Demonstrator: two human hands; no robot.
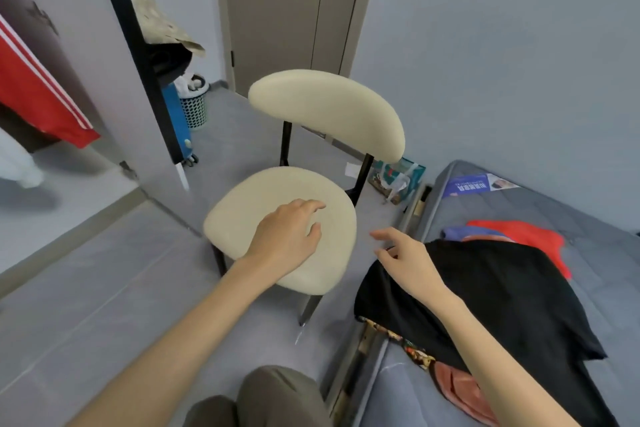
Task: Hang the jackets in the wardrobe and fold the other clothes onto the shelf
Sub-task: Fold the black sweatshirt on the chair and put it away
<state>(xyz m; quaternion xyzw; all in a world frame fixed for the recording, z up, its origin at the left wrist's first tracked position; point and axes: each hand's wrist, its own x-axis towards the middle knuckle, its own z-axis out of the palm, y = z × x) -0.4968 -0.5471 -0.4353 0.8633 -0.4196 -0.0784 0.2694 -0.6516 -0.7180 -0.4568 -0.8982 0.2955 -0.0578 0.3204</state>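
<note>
A black garment lies over the edge of the grey mattress at the right. Behind it lie a red garment and a purple one; a patterned piece and a pink one peek out beneath. My right hand hovers over the black garment's near corner with fingers loosely spread, holding nothing. My left hand hangs relaxed above the cream chair seat, empty. A red jacket with white stripes hangs at the far left.
The cream chair with black legs stands between me and the grey door. A blue suitcase and a lattice basket stand by a black post. A packet lies on the floor by the mattress. My knees show below.
</note>
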